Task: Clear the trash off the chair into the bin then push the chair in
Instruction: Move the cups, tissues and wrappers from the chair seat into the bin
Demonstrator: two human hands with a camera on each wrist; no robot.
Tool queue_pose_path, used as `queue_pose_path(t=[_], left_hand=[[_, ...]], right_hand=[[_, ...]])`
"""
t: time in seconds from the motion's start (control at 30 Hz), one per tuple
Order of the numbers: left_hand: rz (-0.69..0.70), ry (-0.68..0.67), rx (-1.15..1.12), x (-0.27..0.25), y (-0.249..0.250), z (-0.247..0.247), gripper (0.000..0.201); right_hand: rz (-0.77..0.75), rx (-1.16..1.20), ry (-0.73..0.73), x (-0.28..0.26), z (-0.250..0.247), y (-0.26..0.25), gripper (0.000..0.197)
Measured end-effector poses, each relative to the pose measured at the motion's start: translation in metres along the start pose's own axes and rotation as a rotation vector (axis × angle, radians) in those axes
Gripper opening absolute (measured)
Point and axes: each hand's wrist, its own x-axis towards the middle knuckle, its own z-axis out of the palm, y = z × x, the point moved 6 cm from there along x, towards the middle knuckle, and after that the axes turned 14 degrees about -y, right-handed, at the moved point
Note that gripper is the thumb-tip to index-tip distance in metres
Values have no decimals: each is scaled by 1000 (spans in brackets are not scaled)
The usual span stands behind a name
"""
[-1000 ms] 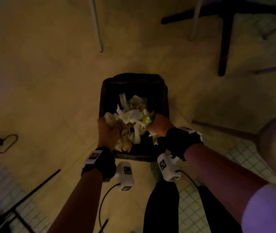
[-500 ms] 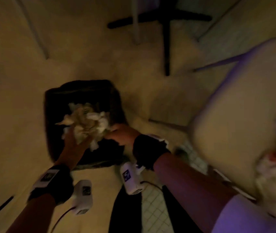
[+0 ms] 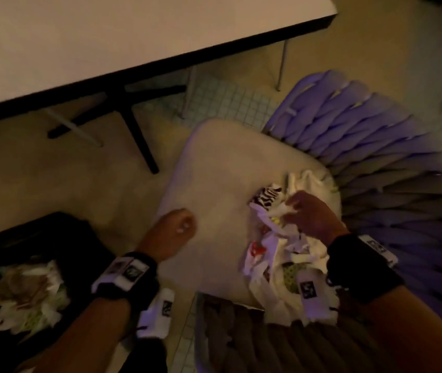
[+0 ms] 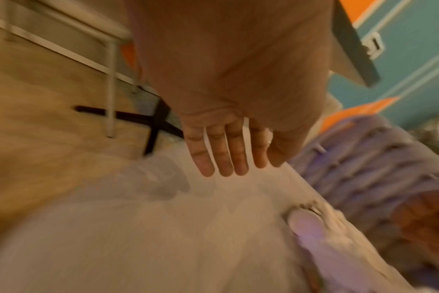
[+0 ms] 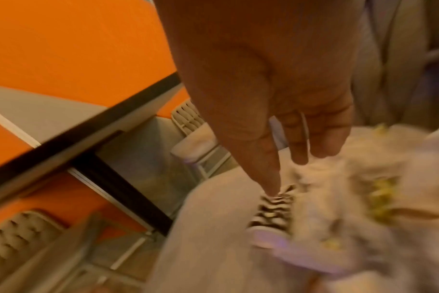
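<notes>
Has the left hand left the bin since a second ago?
Yes. The left hand has moved off the bin to the right and now hangs open over the chair seat, while the right hand reaches the remaining trash.

You had dim, warm light overhead and a purple tint on the chair; both wrist views smeared with motion blur, edges bent by wide lenses.

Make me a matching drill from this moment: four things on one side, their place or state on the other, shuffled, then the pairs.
Things:
1. left hand
2. right hand
3. bin
4. table

Places or states:
A. on the floor, already holding crumpled trash
B. reaching into the trash pile
C. fingers straight, empty, over the bare seat cushion
D. white top, dark edge, beyond the chair

Pairs: 1-C, 2-B, 3-A, 4-D
</notes>
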Motion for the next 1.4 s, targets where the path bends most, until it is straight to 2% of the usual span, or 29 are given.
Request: queue_pose_path(t=[0.03,0.1,0.17,0.23,0.33,0.47,0.57,0.73,0.8,0.9,1.03,1.1,1.17,1.2,1.23,1.3,1.33,1.4], left_hand=[[7,-36,75,20,17,18,21],[3,-44,228,58,49,52,35],[-32,12,317,89,79,76,40],[-37,61,361,114,101,93,45],[-70,92,440,143,114,107,52],[-175,16,540,167,113,118,64],[-225,-46,562,175,104,121,73],[-245,-61,650,174,99,119,71],[-236,-41,585,168,103,112,71],[-94,0,475,150,117,107,70],[45,-13,386,124,124,111,58],[19,-28,227,118,122,111,42],[-88,-71,-11,113,125,114,17],[-138,-108,-139,110,129,116,13],[-163,-139,-206,108,132,118,28],[-126,-228,-154,105,142,119,49],[-86,-281,-114,103,148,120,49],[-50,-372,-82,100,148,119,35]], right_hand=[[100,-96,23,2,-8,29,38],[237,-130,66,-1,-18,72,57],[272,-33,72,-4,-21,100,71],[257,66,37,1,-17,119,76],[200,138,20,14,-11,134,63],[160,142,42,28,-10,144,41],[150,221,25,30,-12,149,36],[61,366,-18,19,-24,154,27],[15,538,-25,12,-30,159,22],[-29,738,-48,0,-39,164,17],[-81,923,30,-11,-53,164,13],[-128,1005,33,-15,-54,156,9],[-187,1026,-3,-15,-52,140,13],[-214,1010,-25,-13,-51,128,16],[-242,990,-47,-12,-49,115,17],[-319,964,-106,-9,-44,86,15],[-363,963,-144,-8,-41,71,14],[-432,981,-228,-7,-35,48,18]])
